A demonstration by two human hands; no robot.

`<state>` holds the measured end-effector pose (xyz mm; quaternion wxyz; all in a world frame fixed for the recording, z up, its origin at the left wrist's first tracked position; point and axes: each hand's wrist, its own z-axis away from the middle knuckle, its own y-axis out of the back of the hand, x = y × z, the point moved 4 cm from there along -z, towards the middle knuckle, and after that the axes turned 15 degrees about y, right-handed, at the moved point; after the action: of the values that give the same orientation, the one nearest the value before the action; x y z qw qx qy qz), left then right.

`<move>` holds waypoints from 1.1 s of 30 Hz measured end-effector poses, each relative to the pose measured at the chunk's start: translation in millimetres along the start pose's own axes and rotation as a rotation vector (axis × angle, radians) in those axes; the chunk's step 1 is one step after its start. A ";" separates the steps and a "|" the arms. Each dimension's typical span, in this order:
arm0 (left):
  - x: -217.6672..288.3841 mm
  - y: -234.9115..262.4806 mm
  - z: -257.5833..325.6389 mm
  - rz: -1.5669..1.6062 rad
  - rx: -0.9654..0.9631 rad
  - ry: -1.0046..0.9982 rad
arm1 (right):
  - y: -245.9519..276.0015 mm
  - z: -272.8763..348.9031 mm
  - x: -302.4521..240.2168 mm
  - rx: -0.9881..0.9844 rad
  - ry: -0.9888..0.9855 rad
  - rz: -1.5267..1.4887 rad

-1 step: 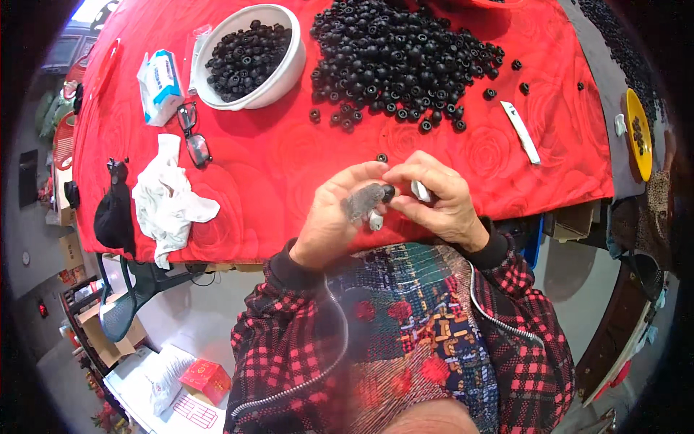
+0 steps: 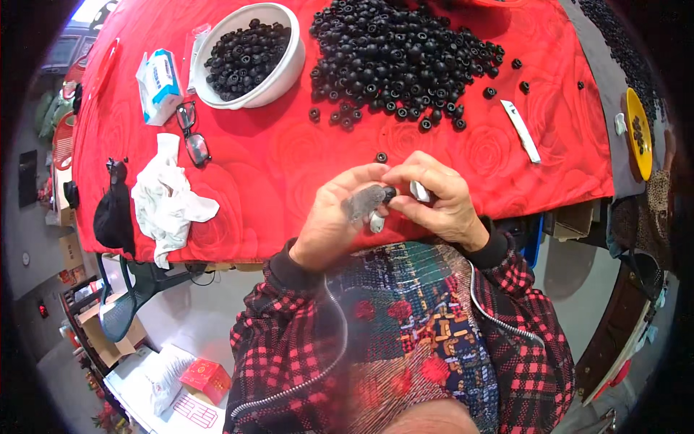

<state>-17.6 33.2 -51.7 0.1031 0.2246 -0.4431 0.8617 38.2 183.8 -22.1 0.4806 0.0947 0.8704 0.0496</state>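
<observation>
Both hands meet over the front edge of the red-covered table. My left hand (image 2: 325,220) is closed around a small black round part (image 2: 390,194), a hollow bead-like cap. A grey, fabric-like wrap (image 2: 363,203) lies along its thumb. From the other side, my right hand (image 2: 444,199) pinches with thumb and forefinger close to the part. Within its curled fingers is a slim white object (image 2: 420,192), mostly hidden, its kind unclear. A small white piece (image 2: 377,221) shows below the left thumb. Just beyond the fingertips, a single black part (image 2: 381,157) rests on the cloth.
A large heap of black parts (image 2: 397,65) covers the far middle. Left of it stand a white bowl (image 2: 289,72) of similar parts, a tissue pack (image 2: 159,87), eyeglasses (image 2: 195,141) and a white cloth (image 2: 168,202). A thin white strip (image 2: 520,132) lies right; a yellow tray (image 2: 638,137) sits farther right.
</observation>
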 end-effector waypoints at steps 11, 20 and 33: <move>2.2 -10.4 16.9 -0.166 0.080 0.258 | -3.1 3.6 -5.7 -0.053 0.026 0.041; 4.9 -13.3 18.4 -0.258 0.036 0.234 | -1.1 -3.5 -22.8 -0.096 0.210 0.192; -6.0 -11.8 16.4 -0.147 -0.025 0.231 | 0.8 0.3 -29.6 -0.060 0.268 0.237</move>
<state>-3.1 27.0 -37.8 0.2189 0.1547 -0.4214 0.8664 53.9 178.3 2.4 0.3535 0.1746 0.9076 0.1442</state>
